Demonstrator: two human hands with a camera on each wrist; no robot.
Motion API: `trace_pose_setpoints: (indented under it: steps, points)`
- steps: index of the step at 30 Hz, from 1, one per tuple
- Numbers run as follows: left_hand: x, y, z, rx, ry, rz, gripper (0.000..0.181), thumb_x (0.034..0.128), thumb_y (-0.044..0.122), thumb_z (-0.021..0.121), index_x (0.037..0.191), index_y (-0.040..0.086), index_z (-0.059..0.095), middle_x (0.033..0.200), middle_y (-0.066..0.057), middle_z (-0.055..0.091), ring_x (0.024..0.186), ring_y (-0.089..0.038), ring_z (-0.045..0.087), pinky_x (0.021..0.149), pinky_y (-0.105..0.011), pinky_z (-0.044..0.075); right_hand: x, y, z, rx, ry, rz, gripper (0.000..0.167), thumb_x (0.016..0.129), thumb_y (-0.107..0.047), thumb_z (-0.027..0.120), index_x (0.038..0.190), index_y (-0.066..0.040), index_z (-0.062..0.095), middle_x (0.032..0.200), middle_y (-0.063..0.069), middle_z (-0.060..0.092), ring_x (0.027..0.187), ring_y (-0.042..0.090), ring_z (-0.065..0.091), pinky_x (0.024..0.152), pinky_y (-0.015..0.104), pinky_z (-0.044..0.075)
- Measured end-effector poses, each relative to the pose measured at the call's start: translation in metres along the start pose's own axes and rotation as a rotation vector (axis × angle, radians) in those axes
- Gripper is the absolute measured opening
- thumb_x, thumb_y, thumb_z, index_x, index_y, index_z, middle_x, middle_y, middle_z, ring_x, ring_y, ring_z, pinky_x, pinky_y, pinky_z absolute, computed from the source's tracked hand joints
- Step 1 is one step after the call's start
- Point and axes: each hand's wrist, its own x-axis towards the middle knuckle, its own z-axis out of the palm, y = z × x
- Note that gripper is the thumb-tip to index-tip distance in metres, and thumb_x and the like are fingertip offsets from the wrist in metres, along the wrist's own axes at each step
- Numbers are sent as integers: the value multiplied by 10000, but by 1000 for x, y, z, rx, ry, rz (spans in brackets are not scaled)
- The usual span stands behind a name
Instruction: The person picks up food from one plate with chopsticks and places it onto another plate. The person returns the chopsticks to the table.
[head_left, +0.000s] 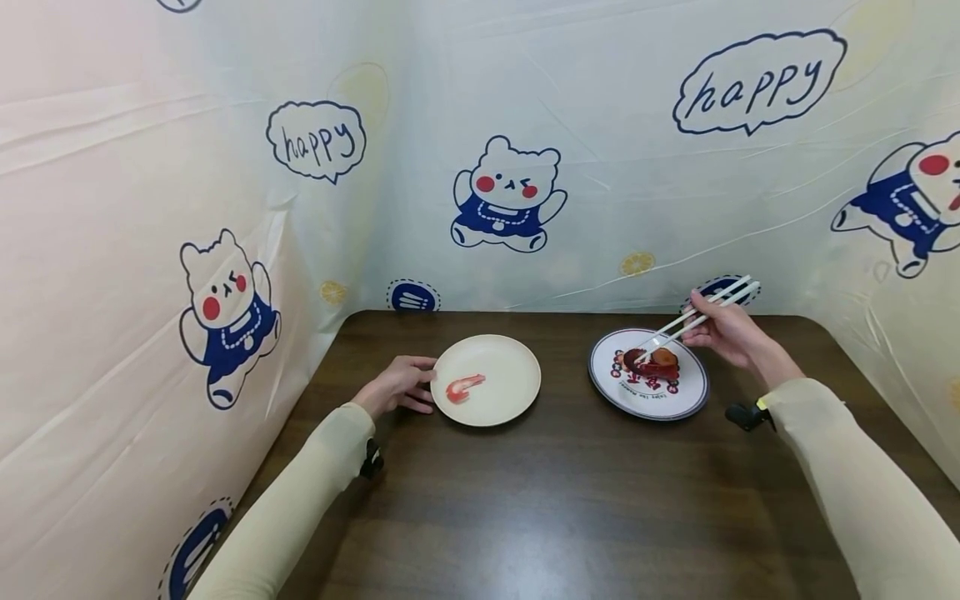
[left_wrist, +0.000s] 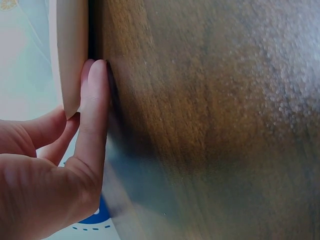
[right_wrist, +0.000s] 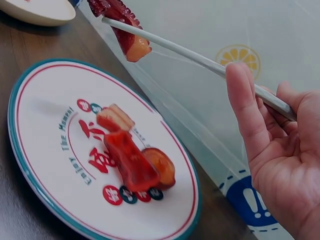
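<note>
Behind the printed plate, a sheet with bears and "happy" bubbles rose in front of you, and beneath that plate spread the dark wooden table. Your pale sleeves reached forward, one on either side of the printed plate. The printed plate itself bore lettering and a dark rim with a thin red line inside it; well apart to its left lay the cream plate. Left of both plates, your left hand pinched the cream plate's near-side rim, with fingers tucked between it and the table. Your right hand, off the printed plate's right edge, grasped the white chopsticks, which slanted down leftward over that plate; the wrist view showed only one stick clearly. To the left of the printed plate, a shrimp lay on the left part of the cream plate. On the printed plate rested a glossy red piece. Above it, at the stick tips and clear of its surface, hung a dark tentacle piece. Touching the red piece on the printed plate were a round piece, orange-brown, and a small pale piece.
</note>
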Motion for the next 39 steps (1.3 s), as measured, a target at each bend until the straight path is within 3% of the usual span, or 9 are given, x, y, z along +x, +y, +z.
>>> trace_pose_setpoints:
  steps: [9, 20, 39]
  points:
    - [-1, 0, 0, -7, 0, -2, 496, 1099, 118, 566, 1585, 95, 474, 1300, -224, 580, 811, -269, 726, 744, -458, 664, 9, 4, 14, -30, 24, 14, 421, 1149, -274, 441, 944, 3, 684, 763, 132, 714, 649, 231, 748, 665, 321, 655]
    - [-1, -2, -1, -7, 1, 12, 487, 1105, 113, 551, 1585, 90, 472, 1330, -228, 572, 803, -261, 733, 731, -457, 666, 20, 11, 27, -64, -4, -5, 430, 1150, -277, 442, 927, -2, 687, 752, 119, 714, 637, 213, 744, 648, 313, 653]
    - [-1, -1, 0, -11, -1, 15, 474, 1103, 107, 553, 1572, 82, 488, 1277, -222, 595, 801, -265, 736, 732, -464, 666, 36, 28, 52, -75, 41, 49, 383, 1131, -323, 496, 981, -12, 661, 767, 118, 719, 643, 205, 742, 680, 316, 655]
